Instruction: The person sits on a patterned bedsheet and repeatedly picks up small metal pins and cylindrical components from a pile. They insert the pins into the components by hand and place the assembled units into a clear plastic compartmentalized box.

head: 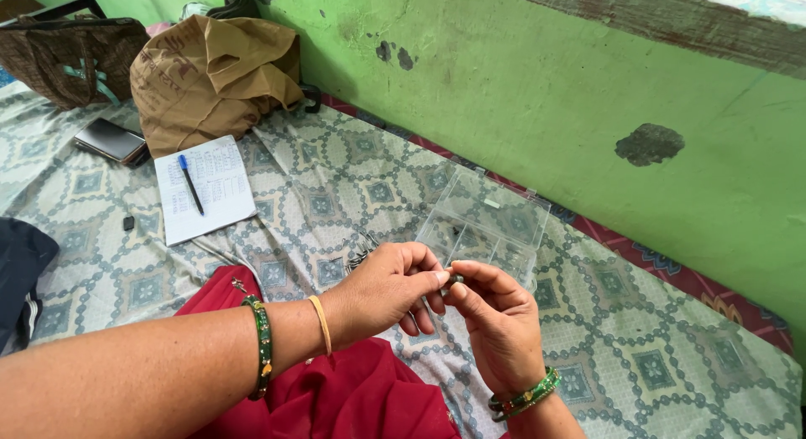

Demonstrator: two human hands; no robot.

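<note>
Clear plastic compartment box (491,221) is lying open on the patterned bed sheet (336,195), just beyond the hands, probably so small parts are staying within reach. Left hand (382,288) and right hand (495,321) are meeting just in front of the box, both pinching a small dark part (454,279) between thumb and fingertips; each grip is closed down tight on it, the other fingers curling loosely. The part is sitting right at the pinch point, between the two hands, held up off the sheet for close viewing. A small pile of dark metal pieces (361,256) is lying just left of the box. Well left of the box, a pen (191,184) is resting on a paper sheet (204,189), near a brown cloth bag (210,74).
</note>
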